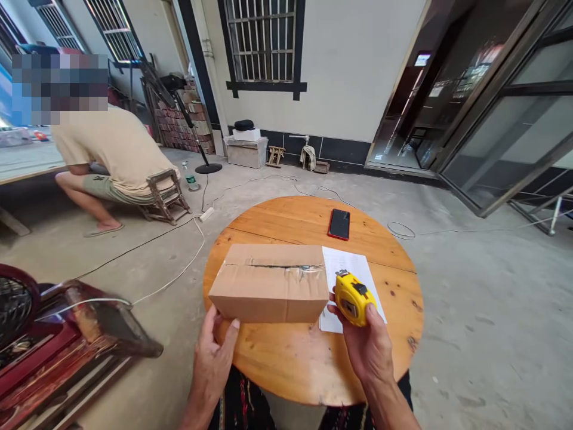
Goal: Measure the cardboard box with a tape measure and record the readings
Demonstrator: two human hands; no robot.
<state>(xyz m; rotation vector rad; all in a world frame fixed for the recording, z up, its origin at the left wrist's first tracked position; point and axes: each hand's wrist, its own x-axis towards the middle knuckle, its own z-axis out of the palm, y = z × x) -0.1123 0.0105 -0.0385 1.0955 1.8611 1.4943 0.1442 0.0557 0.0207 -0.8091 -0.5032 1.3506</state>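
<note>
Through the head feed I watch the left hand (215, 355), thumb and fingers spread, at the near left corner of a brown rectangular cardboard box (268, 280) on a round varnished wooden table (273, 358). My right hand (369, 352) grips 1 yellow-and-black tape measure (353, 300) over white paper (356, 263). Farther back lies 1 black red-edged phone (339, 224). Leftward, 1 beige-shirted person (116, 143) sits on a low wooden stool (166, 197).

I've room along the round table's (286, 358) right edge; a cardboard box (271, 283) crowds the left one.
</note>
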